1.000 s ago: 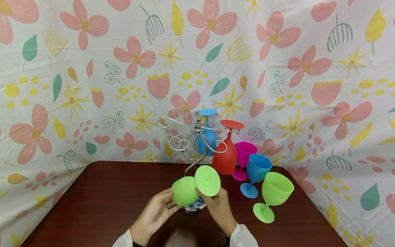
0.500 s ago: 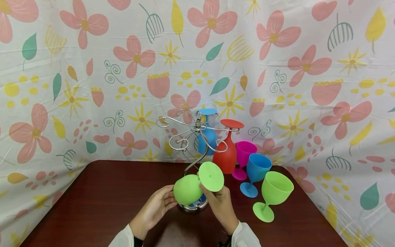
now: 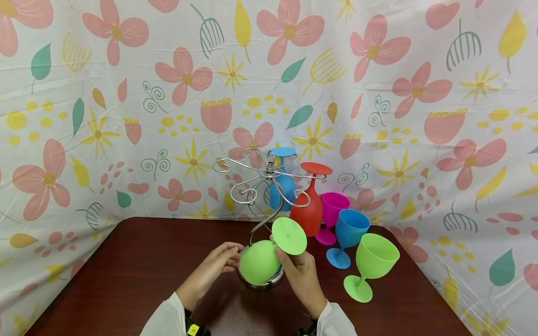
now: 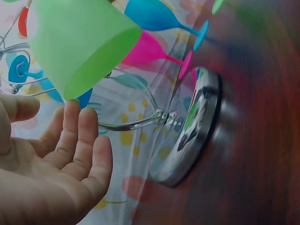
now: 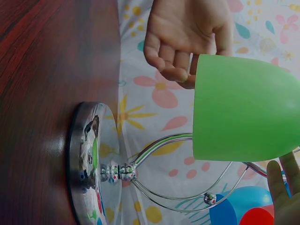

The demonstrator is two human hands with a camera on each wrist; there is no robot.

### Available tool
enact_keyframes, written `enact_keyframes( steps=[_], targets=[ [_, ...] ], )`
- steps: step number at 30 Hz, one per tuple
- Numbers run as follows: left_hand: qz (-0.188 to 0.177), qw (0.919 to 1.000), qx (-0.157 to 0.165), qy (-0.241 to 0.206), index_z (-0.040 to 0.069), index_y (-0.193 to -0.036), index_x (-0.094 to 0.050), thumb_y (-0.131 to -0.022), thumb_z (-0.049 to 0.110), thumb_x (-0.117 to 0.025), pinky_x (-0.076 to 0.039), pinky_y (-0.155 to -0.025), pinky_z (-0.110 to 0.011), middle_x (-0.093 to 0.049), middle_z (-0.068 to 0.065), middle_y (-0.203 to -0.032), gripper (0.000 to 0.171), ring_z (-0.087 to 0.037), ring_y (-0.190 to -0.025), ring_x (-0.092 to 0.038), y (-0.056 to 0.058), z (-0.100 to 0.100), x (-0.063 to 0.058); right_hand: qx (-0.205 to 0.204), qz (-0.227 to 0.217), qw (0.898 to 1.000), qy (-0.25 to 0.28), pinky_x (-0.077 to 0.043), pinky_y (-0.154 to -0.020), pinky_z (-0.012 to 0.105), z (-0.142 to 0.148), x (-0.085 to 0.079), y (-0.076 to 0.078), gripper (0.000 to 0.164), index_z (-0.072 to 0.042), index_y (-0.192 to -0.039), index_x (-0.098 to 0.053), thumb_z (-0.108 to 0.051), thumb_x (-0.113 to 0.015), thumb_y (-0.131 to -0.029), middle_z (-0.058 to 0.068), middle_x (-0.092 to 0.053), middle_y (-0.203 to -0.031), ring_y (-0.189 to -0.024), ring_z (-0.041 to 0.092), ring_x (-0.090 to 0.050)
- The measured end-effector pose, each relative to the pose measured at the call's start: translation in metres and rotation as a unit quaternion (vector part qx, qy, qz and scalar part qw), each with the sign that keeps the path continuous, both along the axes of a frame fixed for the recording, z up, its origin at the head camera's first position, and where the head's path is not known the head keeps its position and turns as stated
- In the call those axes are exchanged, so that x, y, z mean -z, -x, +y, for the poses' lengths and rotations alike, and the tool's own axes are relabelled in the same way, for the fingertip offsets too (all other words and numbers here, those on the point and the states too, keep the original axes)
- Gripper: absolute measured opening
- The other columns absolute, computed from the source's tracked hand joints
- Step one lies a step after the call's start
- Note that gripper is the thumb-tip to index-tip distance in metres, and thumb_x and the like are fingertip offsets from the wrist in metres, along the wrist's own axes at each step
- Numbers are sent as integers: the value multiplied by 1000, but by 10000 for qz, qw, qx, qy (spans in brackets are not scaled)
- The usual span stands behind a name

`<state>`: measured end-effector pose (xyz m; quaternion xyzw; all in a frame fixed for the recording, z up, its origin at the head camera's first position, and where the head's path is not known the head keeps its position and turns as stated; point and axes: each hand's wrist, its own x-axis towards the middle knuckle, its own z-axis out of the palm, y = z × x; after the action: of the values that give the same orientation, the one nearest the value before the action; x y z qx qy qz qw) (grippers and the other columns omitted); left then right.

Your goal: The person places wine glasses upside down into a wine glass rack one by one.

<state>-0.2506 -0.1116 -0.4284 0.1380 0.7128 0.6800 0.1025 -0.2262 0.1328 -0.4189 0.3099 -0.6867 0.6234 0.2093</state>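
Note:
A light green plastic goblet (image 3: 258, 263) is held upside down and tilted, its foot facing me, in front of the chrome rack (image 3: 269, 173). My right hand (image 3: 303, 282) grips it by the stem, just under the foot; that grasp is mostly out of sight in the right wrist view. My left hand (image 3: 212, 273) lies beside the bowl with loosely bent fingers. In the left wrist view a fingertip (image 4: 71, 107) meets or nearly meets the rim. From the rack's curled arms hang a red goblet (image 3: 307, 217) and a blue goblet (image 3: 282, 192), both inverted.
On the right of the dark wooden table (image 3: 138, 275) stand a magenta goblet (image 3: 335, 205), a blue goblet (image 3: 352, 226) and another green goblet (image 3: 377, 256), all upright. The rack's round chrome base (image 3: 271, 282) sits behind the held goblet. A flowered cloth (image 3: 252, 70) hangs behind.
The held green goblet has shifted slightly right and turned so its mouth points further down. The left fingers have loosened from around its bowl. The rack and other goblets have stayed put.

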Motion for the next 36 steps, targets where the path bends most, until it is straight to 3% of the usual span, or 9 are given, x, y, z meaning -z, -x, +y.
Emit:
enact_keyframes(
  steps=[8, 14, 17, 22, 25, 32, 36],
  targets=[
    [905, 9916, -432, 817, 10, -133, -58, -104, 43, -53, -49, -93, -45, -61, -7, -112, 44, -28, -107, -60, 9, 3, 4, -17, -165, 9998, 82, -48, -101, 35, 0, 1, -2, 34, -7, -134, -63, -1, -56, -102, 16, -65, -128, -124, 30, -59],
    [1514, 9747, -1093, 1226, 19, -132, -61, -100, 46, -61, -49, -83, -39, -64, 1, -113, 42, -21, -104, -60, 22, 9, 10, 48, -322, 9994, 121, -49, -100, 33, 0, 3, -3, 32, -10, -132, -64, -2, -56, -102, 14, -67, -126, -122, 31, -60],
    [1845, 9645, -1349, 1323, 23, -131, -62, -99, 41, -64, -50, -86, -40, -63, 3, -116, 38, -18, -105, -59, 29, 15, 10, 35, -351, 9993, 113, -49, -99, 33, 1, 3, -3, 32, -10, -133, -63, -3, -54, -103, 9, -68, -125, -121, 32, -61],
    [2190, 9574, -1412, 1249, 19, -133, -62, -98, 33, -67, -49, -93, -47, -62, -2, -119, 38, -21, -111, -59, 36, 24, 8, 74, -250, 9997, 23, -50, -98, 33, 2, 4, -1, 33, -11, -135, -62, -3, -52, -104, 9, -68, -123, -117, 41, -60],
    [2318, 9549, -1397, 1221, 15, -135, -61, -98, 32, -67, -50, -93, -48, -61, -3, -119, 41, -22, -112, -60, 41, 29, 8, 83, -310, 9995, 5, -50, -98, 33, 3, 5, 0, 34, -13, -135, -61, -4, -53, -104, 8, -69, -123, -117, 38, -61],
    [2461, 9520, -1371, 1201, 20, -131, -64, -98, 26, -68, -52, -91, -43, -62, 2, -116, 33, -17, -110, -61, 47, 40, 3, 186, -376, 9991, -20, -51, -97, 35, 1, 4, -2, 29, -13, -130, -64, -5, -55, -103, 8, -69, -121, -117, 36, -62],
    [2686, 9427, -1446, 1350, 20, -126, -67, -98, 19, -68, -53, -86, -39, -62, 5, -112, 28, -15, -105, -61, 49, 45, 3, 186, -376, 9991, -40, -52, -96, 36, 2, 4, -2, 29, -11, -130, -64, -5, -55, -103, 11, -68, -121, -117, 36, -62]
  ],
)
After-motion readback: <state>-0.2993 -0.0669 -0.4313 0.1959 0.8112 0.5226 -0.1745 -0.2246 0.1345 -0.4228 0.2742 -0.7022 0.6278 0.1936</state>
